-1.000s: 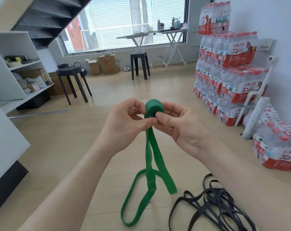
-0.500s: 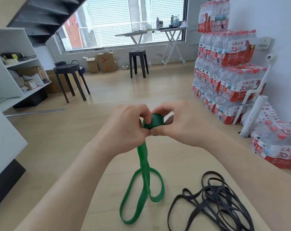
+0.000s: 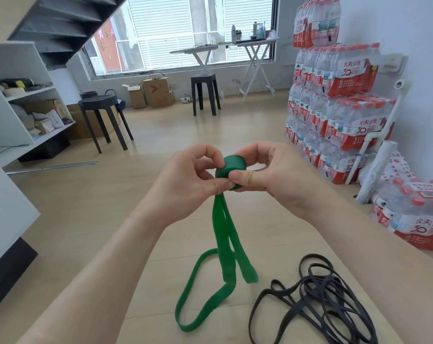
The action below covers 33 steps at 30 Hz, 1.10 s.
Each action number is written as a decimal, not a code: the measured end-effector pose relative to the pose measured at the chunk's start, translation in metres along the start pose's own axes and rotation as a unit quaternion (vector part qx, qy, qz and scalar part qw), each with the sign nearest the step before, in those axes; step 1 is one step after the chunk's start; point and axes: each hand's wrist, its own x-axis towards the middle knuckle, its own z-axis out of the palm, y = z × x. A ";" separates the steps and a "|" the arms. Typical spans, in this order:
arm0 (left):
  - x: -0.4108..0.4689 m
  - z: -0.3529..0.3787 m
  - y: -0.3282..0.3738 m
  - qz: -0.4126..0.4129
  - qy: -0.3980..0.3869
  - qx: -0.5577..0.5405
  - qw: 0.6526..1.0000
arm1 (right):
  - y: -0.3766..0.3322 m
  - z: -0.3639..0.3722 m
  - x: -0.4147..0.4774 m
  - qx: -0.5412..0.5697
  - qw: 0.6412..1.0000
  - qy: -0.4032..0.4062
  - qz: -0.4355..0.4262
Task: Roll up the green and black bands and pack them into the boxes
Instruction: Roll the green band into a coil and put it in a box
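Head view: at frame centre, left hand (image 3: 185, 181) and right hand (image 3: 275, 175) both pinch the green band (image 3: 231, 167) at its tight, smooth roll (thumbs meeting); its flat tail loops onto the pale table (image 3: 272, 244); black bands (image 3: 322, 309) tangle at lower right; open floor behind; bottle packs (image 3: 339, 78), upper right, read "30".

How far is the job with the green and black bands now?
Done: the upper part of the green band is wound into a roll. In hand: the left hand and right hand pinch that roll, while a long tail hangs down unrolled. Left: finish this tail, roll the black bands, which lie in a loose tangle, and pack everything; no packed band is in view.
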 end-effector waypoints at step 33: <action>-0.002 0.008 -0.001 -0.013 0.023 -0.114 0.993 | 0.010 0.003 0.002 0.063 0.995 0.064 -0.032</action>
